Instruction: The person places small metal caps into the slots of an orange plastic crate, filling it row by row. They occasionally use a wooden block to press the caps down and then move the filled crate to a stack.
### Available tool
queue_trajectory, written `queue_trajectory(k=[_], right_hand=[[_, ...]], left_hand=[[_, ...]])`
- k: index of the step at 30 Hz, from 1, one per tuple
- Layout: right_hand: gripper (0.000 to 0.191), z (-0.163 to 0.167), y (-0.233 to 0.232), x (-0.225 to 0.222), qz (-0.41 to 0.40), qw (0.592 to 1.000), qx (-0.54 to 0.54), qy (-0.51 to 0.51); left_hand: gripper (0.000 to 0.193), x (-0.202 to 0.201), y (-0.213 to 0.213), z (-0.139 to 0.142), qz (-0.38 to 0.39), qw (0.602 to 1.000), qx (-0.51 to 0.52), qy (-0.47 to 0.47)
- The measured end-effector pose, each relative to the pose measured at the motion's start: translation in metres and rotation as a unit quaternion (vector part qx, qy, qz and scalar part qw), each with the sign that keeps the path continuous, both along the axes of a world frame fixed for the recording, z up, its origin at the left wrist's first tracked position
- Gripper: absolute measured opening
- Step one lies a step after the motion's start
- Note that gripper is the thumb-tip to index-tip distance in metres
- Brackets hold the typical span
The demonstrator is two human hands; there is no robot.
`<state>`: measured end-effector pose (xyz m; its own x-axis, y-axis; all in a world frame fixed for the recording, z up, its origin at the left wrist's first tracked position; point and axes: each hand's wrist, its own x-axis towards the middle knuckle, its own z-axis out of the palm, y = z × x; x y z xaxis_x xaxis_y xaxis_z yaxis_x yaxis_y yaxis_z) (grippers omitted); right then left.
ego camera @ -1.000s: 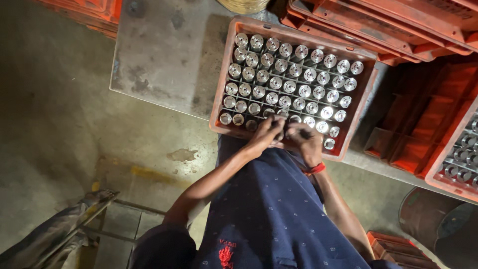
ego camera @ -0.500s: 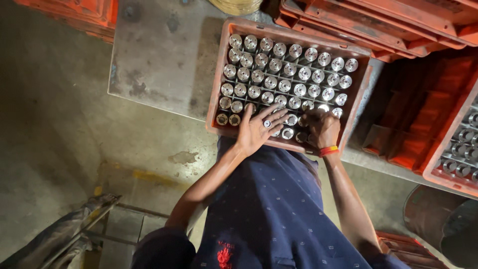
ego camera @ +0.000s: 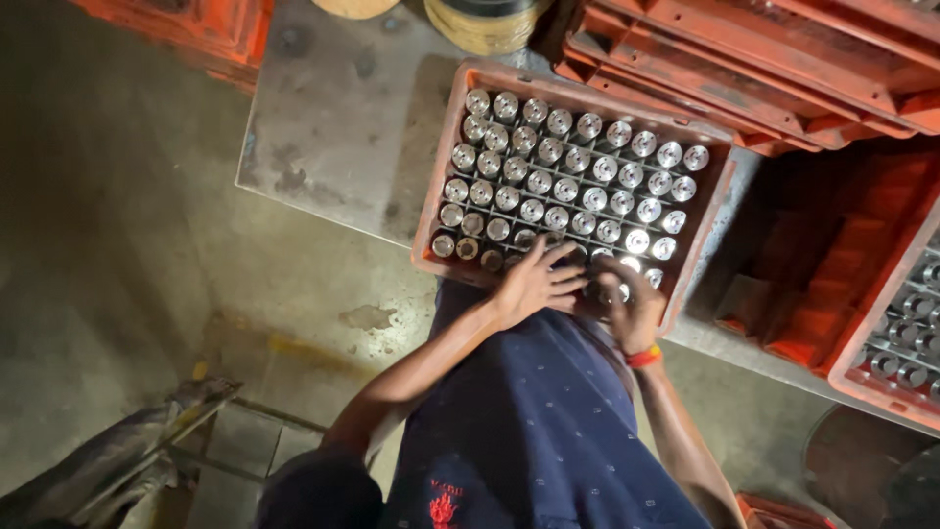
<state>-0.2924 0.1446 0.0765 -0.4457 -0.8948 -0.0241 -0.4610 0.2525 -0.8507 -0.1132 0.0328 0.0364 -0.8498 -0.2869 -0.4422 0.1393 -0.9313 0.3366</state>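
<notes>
Left hand (ego camera: 534, 284) spread flat, grasping nothing, over shiny metal cylinders (ego camera: 573, 181) along the orange crate (ego camera: 431, 211) near edge. Right hand (ego camera: 632, 304) curled around one cylinder there. Best lifted straight up, clear of neighbours.

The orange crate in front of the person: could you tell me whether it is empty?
No, the orange crate is filled with rows of shiny metal cylinders, and both hands rest on its near row.
</notes>
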Motion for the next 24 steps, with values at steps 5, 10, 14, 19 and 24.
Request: queue_trajectory(k=[5,10,14,19,24], right_hand=[[0.014,-0.031,0.023,-0.050,-0.066,0.998,0.013,0.002],[0.016,-0.057,0.009,-0.072,0.103,0.981,-0.041,0.158],[0.016,-0.061,-0.020,-0.082,0.086,0.989,0.064,0.107],[0.019,-0.047,-0.025,-0.099,0.116,0.989,0.039,0.077],[0.018,-0.032,0.007,-0.117,-0.028,0.995,-0.081,0.047]], left_hand=[[0.075,0.029,0.000,0.003,0.076,0.993,-0.082,-0.043],[0.070,0.039,0.015,-0.008,0.140,0.985,-0.058,-0.083],[0.067,0.032,0.033,-0.008,0.178,0.976,-0.065,-0.105],[0.066,0.017,0.065,-0.006,0.238,0.958,-0.094,-0.127],[0.041,0.029,0.096,-0.012,0.310,0.875,-0.210,-0.307]])
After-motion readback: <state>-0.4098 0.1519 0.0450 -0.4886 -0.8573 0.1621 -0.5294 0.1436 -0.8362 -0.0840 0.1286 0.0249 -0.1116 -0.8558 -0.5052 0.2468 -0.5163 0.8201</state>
